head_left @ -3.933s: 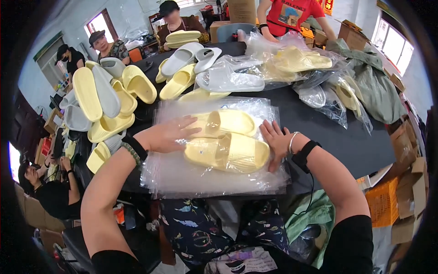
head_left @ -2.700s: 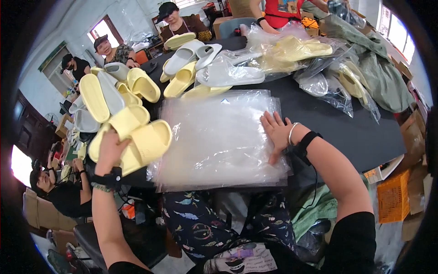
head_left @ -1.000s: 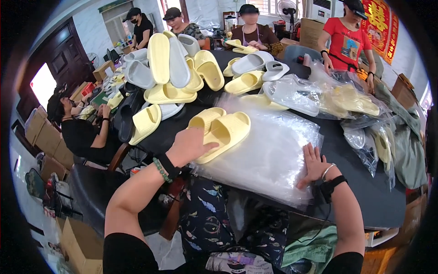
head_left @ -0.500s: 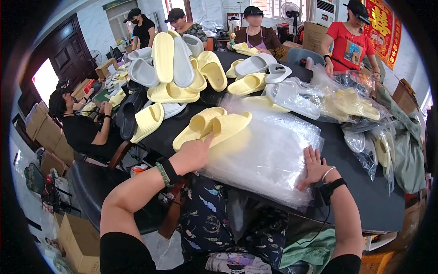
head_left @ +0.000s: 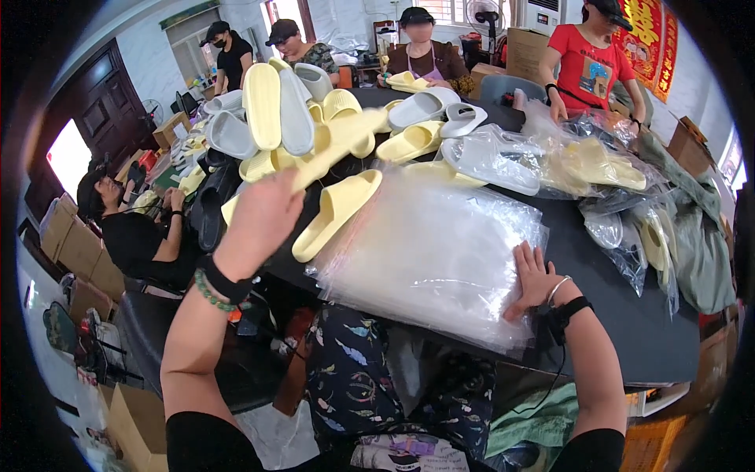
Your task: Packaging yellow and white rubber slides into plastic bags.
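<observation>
My left hand (head_left: 258,219) is closed around the end of a yellow slide slipper (head_left: 340,147), lifted above the table and smeared by motion. Just right of that hand, a second yellow slipper (head_left: 336,215) lies tilted at the left edge of a stack of clear plastic bags (head_left: 432,252). On the right side of this stack my right hand (head_left: 533,277) lies flat, fingers spread. Behind the lifted slipper is a heap of yellow and grey slippers (head_left: 263,106), partly hidden by it.
Bagged slippers (head_left: 605,169) cover the black table's (head_left: 637,334) right side. Loose grey and yellow slippers (head_left: 421,110) lie toward the far middle. Black slippers (head_left: 211,204) sit at the left edge. Several people (head_left: 586,71) work around the table. A black chair (head_left: 157,322) stands left.
My left hand has lifted one yellow slipper off the bags and swung it up and left. The other slipper stays at the stack's edge. My right hand still presses on the bags.
</observation>
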Demonstrator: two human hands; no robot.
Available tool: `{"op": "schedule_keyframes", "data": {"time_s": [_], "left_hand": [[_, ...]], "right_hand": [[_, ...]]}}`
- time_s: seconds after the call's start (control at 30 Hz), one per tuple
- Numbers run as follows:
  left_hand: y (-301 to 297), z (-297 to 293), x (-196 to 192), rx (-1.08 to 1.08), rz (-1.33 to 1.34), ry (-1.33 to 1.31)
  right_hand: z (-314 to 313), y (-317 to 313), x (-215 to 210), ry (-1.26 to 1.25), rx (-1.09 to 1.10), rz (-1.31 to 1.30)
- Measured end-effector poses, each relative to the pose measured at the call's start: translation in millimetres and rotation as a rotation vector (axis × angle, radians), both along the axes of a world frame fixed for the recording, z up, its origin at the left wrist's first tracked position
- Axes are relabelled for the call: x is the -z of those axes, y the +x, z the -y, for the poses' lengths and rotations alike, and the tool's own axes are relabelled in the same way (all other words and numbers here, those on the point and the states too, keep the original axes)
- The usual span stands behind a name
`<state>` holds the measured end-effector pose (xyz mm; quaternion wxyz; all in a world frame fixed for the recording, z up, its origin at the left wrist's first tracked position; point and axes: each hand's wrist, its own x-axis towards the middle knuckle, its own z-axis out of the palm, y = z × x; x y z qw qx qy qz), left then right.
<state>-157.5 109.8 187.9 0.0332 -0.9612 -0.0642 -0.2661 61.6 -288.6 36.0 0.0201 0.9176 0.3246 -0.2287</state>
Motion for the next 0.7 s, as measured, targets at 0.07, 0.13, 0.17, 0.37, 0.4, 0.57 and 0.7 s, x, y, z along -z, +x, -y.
{"op": "schedule_keyframes", "data": {"time_s": [0.07, 0.13, 0.17, 0.37, 0.4, 0.57, 0.7], "left_hand": [[-7.9, 5.2, -22.8, 0.022, 0.077, 0.014], [-15.3, 11.6, -41.0, 0.015, 0.118, 0.090], [-17.8, 16.5, -50.5, 0.082, 0.146, 0.090], [-5.2, 17.5, -112.8, 0.203, 0.243, 0.017], [3.9, 10.7, -126.5, 0.203, 0.250, -0.030], [101.7, -84.0, -176.5, -0.033, 0.469, 0.022], [144.2, -168.4, -173.2, -0.282, 0.589, -0.124]], "right_hand": [[2.0, -0.7, 0.7, -0.009, 0.012, 0.009], [0.3, -1.3, 0.0, -0.049, 0.026, 0.019], [1.3, -0.6, 1.6, -0.055, 0.028, 0.017], [3.9, 1.3, 4.7, -0.041, 0.008, -0.003], [1.4, 1.4, 3.4, -0.050, 0.013, -0.022], [1.9, 2.3, 0.4, -0.094, 0.018, -0.021], [-1.9, 0.0, -3.0, -0.106, 0.015, -0.008]]}}
